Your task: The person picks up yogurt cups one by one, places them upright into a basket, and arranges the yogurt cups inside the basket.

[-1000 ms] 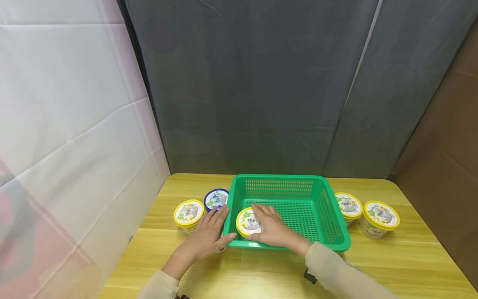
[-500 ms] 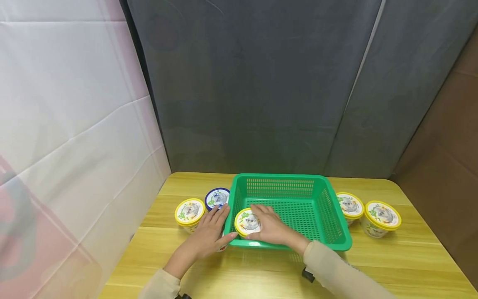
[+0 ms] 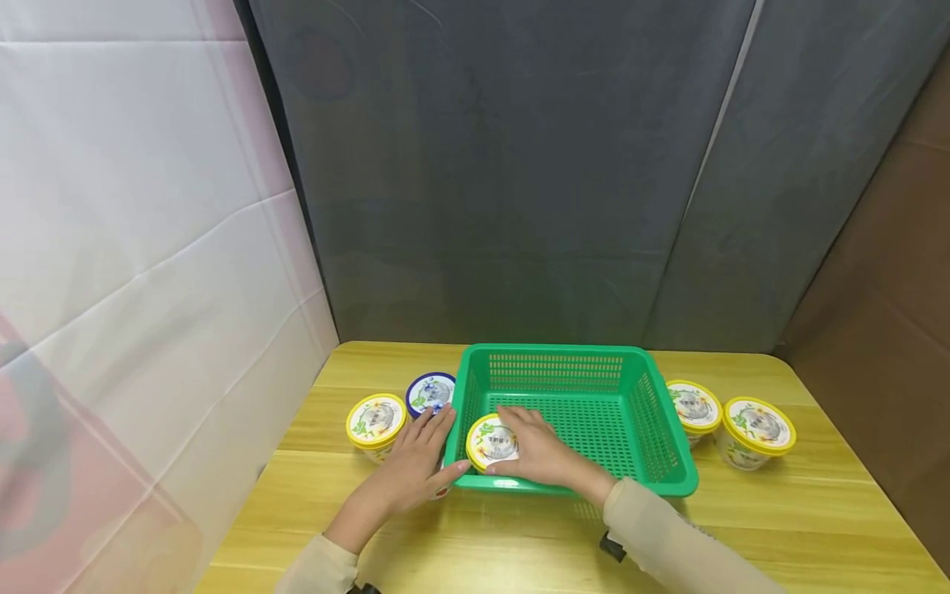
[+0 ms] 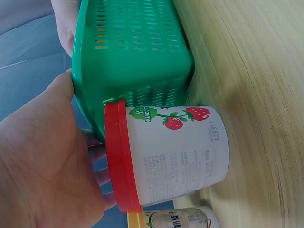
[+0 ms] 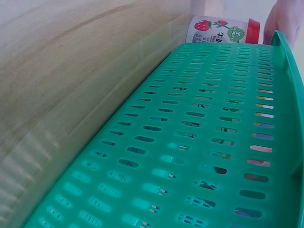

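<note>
My right hand (image 3: 542,450) reaches into the green plastic basket (image 3: 557,352) and grips a yellow-lidded tub (image 3: 493,442) standing at its left end. Over a red-lidded tub (image 4: 175,152) with strawberries printed on it lies my left hand (image 3: 416,462), fingers extended, thumb at the basket rim. That tub stands against the basket's outer left side, and in the head view the hand hides most of it. Beyond the left fingers is a blue-lidded tub (image 3: 430,391). Another yellow-lidded tub (image 3: 375,419) sits to their left. The right wrist view shows mainly the basket's slotted front wall (image 5: 190,123), with the right hand out of sight.
Right of the basket stand two more yellow-lidded tubs, a nearer-in tub (image 3: 693,406) and an outer tub (image 3: 757,431). All this is on a wooden table (image 3: 505,549). A grey curtain (image 3: 482,181) hangs behind, a white printed sheet (image 3: 148,206) at left.
The view shifts very slightly. Both hands, the tubs and the basket keep practically the same places.
</note>
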`<state>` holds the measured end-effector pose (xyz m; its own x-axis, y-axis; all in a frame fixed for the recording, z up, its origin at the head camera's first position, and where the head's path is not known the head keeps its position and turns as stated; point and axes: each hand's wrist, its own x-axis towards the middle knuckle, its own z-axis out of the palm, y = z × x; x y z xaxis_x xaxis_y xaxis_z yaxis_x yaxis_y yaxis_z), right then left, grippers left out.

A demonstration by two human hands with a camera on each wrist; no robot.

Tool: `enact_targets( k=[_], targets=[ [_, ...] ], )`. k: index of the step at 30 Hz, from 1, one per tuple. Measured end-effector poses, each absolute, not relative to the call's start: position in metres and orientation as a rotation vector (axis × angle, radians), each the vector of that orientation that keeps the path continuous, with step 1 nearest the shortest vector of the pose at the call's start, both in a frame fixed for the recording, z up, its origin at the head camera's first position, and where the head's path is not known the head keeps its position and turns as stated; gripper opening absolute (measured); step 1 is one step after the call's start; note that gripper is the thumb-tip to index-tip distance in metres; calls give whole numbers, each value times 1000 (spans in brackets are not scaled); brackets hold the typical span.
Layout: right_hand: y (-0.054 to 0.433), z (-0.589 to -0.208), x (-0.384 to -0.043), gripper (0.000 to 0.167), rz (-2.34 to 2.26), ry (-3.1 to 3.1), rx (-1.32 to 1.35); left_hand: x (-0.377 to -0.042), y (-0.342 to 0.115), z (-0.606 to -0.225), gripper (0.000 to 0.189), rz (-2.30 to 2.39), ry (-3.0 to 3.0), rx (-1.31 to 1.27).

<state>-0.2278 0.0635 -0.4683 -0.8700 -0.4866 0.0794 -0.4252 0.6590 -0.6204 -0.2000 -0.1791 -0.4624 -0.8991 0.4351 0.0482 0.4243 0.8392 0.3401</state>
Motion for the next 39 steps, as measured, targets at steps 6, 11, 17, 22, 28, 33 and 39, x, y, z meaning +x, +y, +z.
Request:
enact_targets(
  k=[6,11,17,22,28,33,39],
  targets=[
    [64,-470,-227,98,-1001,2777,-762,-200,-179,-464,82,532,2982,701],
    [64,-471,-227,99,-995,2776,-765,-200,-179,-465,82,538,2981,699],
    [66,-469,-228,100,-962,2800,-783,-200,-180,-464,83,553,2973,690],
    [71,-462,-227,99,-930,2822,-788,-201,-180,-464,82,552,2970,689],
    [83,-452,-223,97,-937,2864,-793,-201,-179,-464,81,560,2986,698],
    [96,-446,-220,96,-860,2949,-791,-201,-179,-463,81,565,2976,695],
    [118,-436,-216,96,-789,3054,-826,-200,-179,-462,81,576,2971,699]
  ],
)
